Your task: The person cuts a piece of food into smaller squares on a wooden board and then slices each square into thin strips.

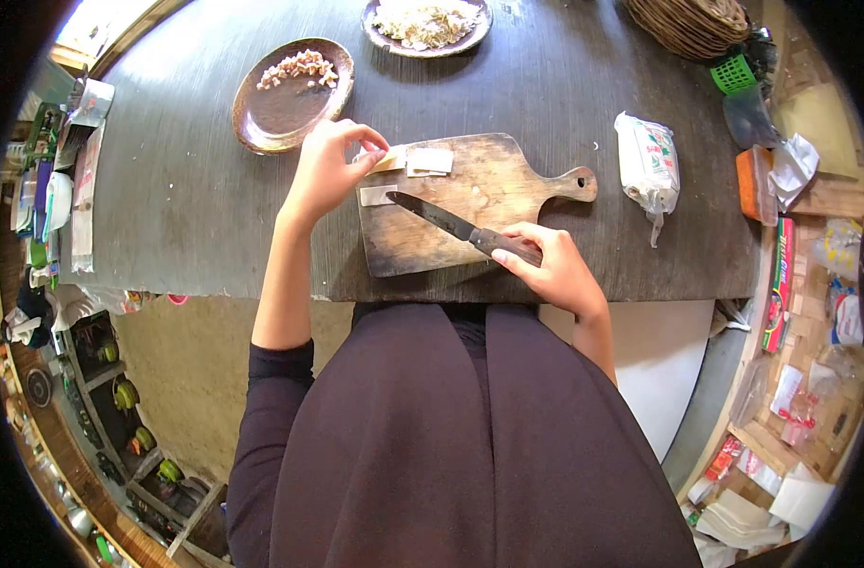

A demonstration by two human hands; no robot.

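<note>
A wooden cutting board (451,204) with a handle lies on the dark table in front of me. My right hand (557,270) grips a knife (448,223) by its dark handle, the blade slanting left over the board. The knife's tip is right at a thin pale slice (378,195). My left hand (342,163) is bent over the board's far left corner, thumb and fingertips pinched at a yellowish-white slice (390,160). Beside that, a short stack of white slices (429,162) rests on the board.
Beyond the board stand a brown plate (271,112) with small pinkish-brown pieces and another plate (426,47) heaped with pale shreds. A white plastic packet (648,163) lies on the right. Farther right are an orange container (757,186) and a woven basket (689,24).
</note>
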